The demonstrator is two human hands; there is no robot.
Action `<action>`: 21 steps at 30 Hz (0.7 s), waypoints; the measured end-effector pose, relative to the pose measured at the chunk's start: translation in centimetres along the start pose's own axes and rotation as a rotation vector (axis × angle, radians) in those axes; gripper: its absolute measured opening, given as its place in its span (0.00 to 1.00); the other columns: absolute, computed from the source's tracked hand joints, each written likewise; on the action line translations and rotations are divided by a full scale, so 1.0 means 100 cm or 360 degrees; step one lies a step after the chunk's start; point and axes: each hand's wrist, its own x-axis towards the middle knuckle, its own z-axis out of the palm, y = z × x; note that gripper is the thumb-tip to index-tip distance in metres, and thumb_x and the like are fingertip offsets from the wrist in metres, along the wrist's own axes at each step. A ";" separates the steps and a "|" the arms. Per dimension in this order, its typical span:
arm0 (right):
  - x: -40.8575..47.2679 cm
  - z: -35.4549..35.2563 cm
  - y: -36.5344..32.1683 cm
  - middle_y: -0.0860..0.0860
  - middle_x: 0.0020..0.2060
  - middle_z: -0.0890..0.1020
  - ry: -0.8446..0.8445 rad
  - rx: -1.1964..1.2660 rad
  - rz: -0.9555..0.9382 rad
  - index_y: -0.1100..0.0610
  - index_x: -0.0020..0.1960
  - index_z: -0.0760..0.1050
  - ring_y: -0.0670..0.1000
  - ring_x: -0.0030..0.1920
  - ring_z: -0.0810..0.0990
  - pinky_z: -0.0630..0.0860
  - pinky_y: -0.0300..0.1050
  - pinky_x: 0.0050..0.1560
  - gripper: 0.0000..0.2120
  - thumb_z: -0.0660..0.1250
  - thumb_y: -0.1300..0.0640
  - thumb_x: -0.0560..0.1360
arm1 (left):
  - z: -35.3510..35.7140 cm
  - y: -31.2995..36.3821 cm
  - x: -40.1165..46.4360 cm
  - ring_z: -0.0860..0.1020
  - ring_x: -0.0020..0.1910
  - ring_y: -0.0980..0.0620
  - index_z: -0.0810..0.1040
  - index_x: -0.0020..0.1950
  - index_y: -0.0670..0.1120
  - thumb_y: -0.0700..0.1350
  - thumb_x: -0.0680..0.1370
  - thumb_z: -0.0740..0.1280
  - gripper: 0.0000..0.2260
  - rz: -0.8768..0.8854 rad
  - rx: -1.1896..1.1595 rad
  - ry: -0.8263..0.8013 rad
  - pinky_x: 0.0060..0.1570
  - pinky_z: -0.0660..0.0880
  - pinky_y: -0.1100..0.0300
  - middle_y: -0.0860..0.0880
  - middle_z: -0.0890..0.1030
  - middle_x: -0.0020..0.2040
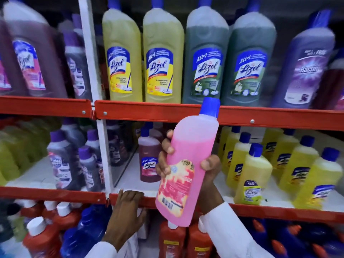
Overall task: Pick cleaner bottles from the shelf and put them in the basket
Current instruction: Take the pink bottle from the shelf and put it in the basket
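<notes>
My right hand (210, 170) grips a pink cleaner bottle (188, 157) with a blue cap, held up in front of the middle shelf and tilted slightly right. Its fingers wrap the bottle's left side and the thumb presses its right side. My left hand (128, 207) rests with fingers curled over the red front rail of the middle shelf (130, 197), holding no bottle. A dark red Lizol bottle (149, 159) stands on the middle shelf just left of the pink one. No basket is in view.
The top shelf (167, 110) carries large yellow bottles (122, 56), dark green bottles (204, 58) and a purple Bactin bottle (305, 66). Small yellow bottles (255, 174) fill the middle shelf's right side. Red and blue bottles (175, 241) crowd the bottom shelf. A white upright post (96, 101) divides the bays.
</notes>
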 end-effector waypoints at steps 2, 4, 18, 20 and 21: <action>-0.010 -0.002 0.001 0.55 0.41 0.79 0.0320 -0.0275 -0.0116 0.61 0.58 0.74 0.56 0.34 0.79 0.77 0.47 0.37 0.33 0.77 0.56 0.54 | 0.001 0.001 0.001 0.76 0.57 0.46 0.79 0.55 0.50 0.52 0.71 0.70 0.14 0.0005 0.0004 0.0021 0.68 0.67 0.43 0.51 0.82 0.51; -0.016 -0.002 0.006 0.53 0.38 0.80 0.0826 -0.0806 -0.0280 0.58 0.55 0.75 0.54 0.34 0.79 0.76 0.48 0.36 0.29 0.76 0.56 0.55 | 0.002 0.002 0.001 0.76 0.57 0.46 0.79 0.57 0.50 0.52 0.71 0.70 0.15 0.0000 0.0007 0.0027 0.69 0.67 0.43 0.51 0.82 0.52; -0.070 -0.002 0.007 0.44 0.57 0.80 0.1303 -0.1671 -0.0311 0.44 0.67 0.66 0.44 0.56 0.83 0.81 0.38 0.48 0.44 0.83 0.43 0.56 | -0.022 0.036 -0.016 0.52 0.79 0.53 0.61 0.76 0.52 0.61 0.67 0.75 0.42 0.0241 -0.0415 -0.0173 0.79 0.53 0.50 0.55 0.63 0.76; -0.092 -0.003 0.005 0.42 0.59 0.80 0.1306 -0.1693 -0.0253 0.44 0.67 0.66 0.44 0.57 0.82 0.81 0.38 0.51 0.44 0.83 0.44 0.57 | -0.028 0.061 -0.024 0.57 0.78 0.57 0.63 0.75 0.55 0.59 0.66 0.78 0.41 0.0344 -0.0638 -0.0115 0.76 0.60 0.55 0.58 0.63 0.76; -0.105 -0.004 0.005 0.39 0.58 0.80 0.1324 -0.1722 -0.0212 0.44 0.67 0.66 0.43 0.58 0.82 0.81 0.39 0.53 0.44 0.83 0.44 0.57 | -0.029 0.074 -0.028 0.63 0.75 0.57 0.65 0.74 0.56 0.58 0.66 0.79 0.40 0.0387 -0.0757 -0.0099 0.74 0.64 0.57 0.57 0.68 0.74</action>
